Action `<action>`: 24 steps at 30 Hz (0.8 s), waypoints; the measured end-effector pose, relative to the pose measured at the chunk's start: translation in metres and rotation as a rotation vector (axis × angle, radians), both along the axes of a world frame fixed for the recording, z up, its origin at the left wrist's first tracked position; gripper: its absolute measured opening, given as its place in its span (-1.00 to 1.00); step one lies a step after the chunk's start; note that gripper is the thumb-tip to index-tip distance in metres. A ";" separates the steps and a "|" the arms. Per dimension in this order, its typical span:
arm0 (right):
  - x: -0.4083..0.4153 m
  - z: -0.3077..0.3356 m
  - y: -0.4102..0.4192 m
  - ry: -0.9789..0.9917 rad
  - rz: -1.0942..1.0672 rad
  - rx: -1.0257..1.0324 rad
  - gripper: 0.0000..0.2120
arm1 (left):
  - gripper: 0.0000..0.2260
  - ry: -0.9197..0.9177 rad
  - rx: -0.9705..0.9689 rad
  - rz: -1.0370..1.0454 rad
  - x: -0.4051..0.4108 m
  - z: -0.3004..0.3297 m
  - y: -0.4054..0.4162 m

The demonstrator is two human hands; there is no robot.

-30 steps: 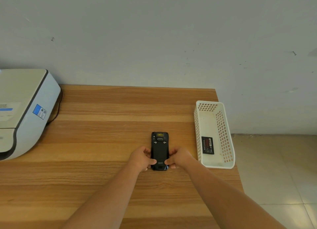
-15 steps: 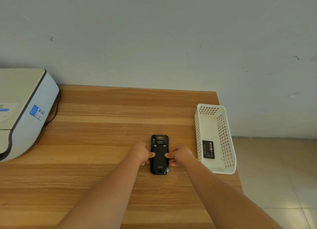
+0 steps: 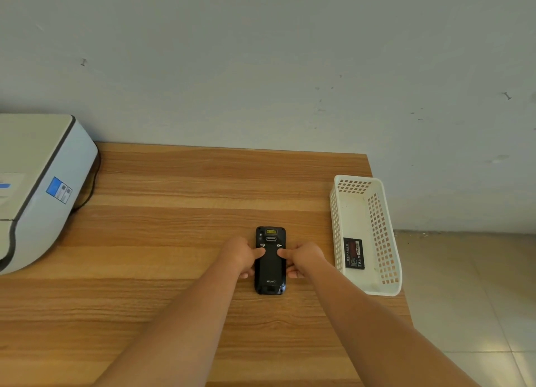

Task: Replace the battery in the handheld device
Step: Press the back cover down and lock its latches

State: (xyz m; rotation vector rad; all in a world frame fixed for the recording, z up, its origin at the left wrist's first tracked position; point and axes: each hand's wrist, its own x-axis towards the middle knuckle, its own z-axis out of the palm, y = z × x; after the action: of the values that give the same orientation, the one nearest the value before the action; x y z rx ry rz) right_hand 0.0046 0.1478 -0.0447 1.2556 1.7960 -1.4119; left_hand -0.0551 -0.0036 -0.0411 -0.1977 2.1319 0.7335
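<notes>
Fingers [image 3: 258, 253] of both hands pressed on the handheld device [image 3: 270, 267], thumbs moved up near its latches; back cover likely comes off next.

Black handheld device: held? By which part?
Black handheld device, face-down on the wooden table: left hand and right hand grip its long sides, thumbs on the back cover.

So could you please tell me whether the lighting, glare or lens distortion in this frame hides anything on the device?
Head view: soft, even light, no glare on the handheld device, its logo legible; wide-angle bending curves the table edge and basket; the battery label is too small to read.
</notes>
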 end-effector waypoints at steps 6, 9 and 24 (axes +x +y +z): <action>0.018 -0.005 0.000 0.032 0.008 -0.011 -0.71 | -0.74 -0.026 0.080 -0.009 0.015 0.000 -0.010; 0.020 -0.006 -0.003 0.056 0.010 0.002 -0.73 | -0.76 0.017 0.064 -0.024 0.015 -0.002 -0.008; 0.050 0.034 -0.013 0.264 0.408 0.383 -0.40 | -0.58 0.337 -0.068 -0.229 0.031 0.032 -0.024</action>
State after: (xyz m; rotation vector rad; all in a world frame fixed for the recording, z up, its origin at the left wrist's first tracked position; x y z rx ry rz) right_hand 0.0542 0.1350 -0.0104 0.8209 2.4234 -1.0718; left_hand -0.0241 -0.0271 -0.0092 0.1436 2.4488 0.5921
